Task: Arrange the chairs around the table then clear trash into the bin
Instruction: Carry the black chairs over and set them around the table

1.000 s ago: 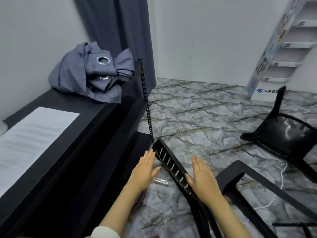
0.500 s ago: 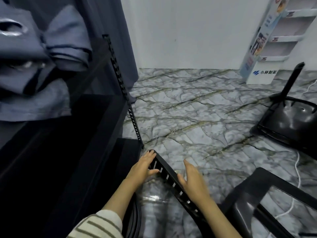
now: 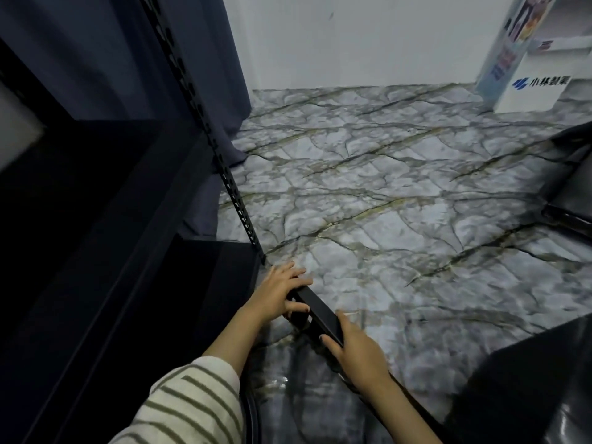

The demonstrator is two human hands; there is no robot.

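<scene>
A black chair lies tipped on the marble floor in front of me; its slatted back rail [image 3: 317, 310] runs diagonally between my hands. My left hand [image 3: 278, 291] is closed around the far end of that rail. My right hand [image 3: 354, 346] grips the rail lower down, fingers wrapped over its edge. The rest of this chair's dark frame [image 3: 519, 392] fills the lower right corner. A second black chair [image 3: 573, 184] lies on its side at the right edge, partly cut off.
A black shelf unit [image 3: 105, 238] with a perforated metal upright [image 3: 224, 174] stands close on my left. A dark curtain [image 3: 205, 59] hangs behind it. A white display stand [image 3: 528, 75] sits at the far right wall. Marble-patterned floor [image 3: 368, 193] spreads ahead.
My head has dropped lower and closer to the floor. Both hands went from hovering open over the chair's rail to closing around it.
</scene>
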